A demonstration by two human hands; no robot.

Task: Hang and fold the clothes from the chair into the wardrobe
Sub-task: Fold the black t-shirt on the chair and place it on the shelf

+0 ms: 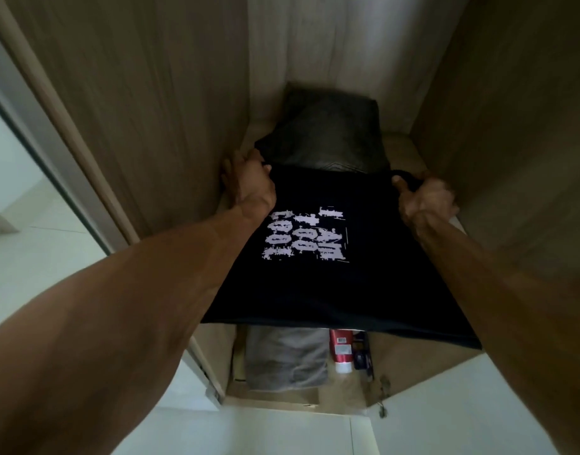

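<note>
A black T-shirt (331, 290) with a pale distressed print lies spread over a wardrobe shelf (410, 152), its near hem hanging past the shelf's front edge. My left hand (249, 182) grips its far left corner. My right hand (426, 201) is clenched on its far right corner. Just beyond the shirt, at the back of the shelf, rests a folded dark grey garment (328, 133). The shirt hides the shelf's front edge.
Wooden wardrobe side walls (150, 110) stand close on both sides. On the lower level lie a folded grey cloth (287, 359), a red and white bottle (341, 351) and a dark small item (360, 356). A white floor (282, 431) is below.
</note>
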